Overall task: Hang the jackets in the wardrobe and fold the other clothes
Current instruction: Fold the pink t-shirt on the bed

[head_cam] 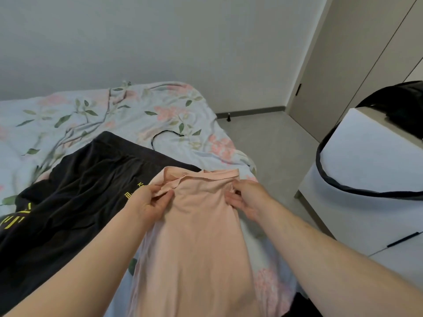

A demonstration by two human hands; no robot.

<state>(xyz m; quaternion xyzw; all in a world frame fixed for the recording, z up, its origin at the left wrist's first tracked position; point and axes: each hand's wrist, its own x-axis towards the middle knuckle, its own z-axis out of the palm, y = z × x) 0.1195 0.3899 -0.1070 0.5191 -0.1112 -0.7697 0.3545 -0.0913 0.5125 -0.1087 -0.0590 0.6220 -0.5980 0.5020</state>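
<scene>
A pale pink garment (196, 236) hangs lengthwise in front of me over the near edge of the bed. My left hand (148, 202) pinches its upper left corner, thumb on top of the cloth. At the upper right edge my right hand (247, 200) grips the fabric with curled fingers. To the left of the pink garment a black garment with yellow lettering (75, 197) lies spread on the bed, partly under the pink one. A black hanger (166, 136) lies on the bed behind both.
The bed wears a pale floral cover (96, 115). At the right stands a white cabinet (366, 170) with a dark bag (402, 104) on top and a black strap hanging across it. Wardrobe doors (338, 72) fill the right wall; grey floor lies between.
</scene>
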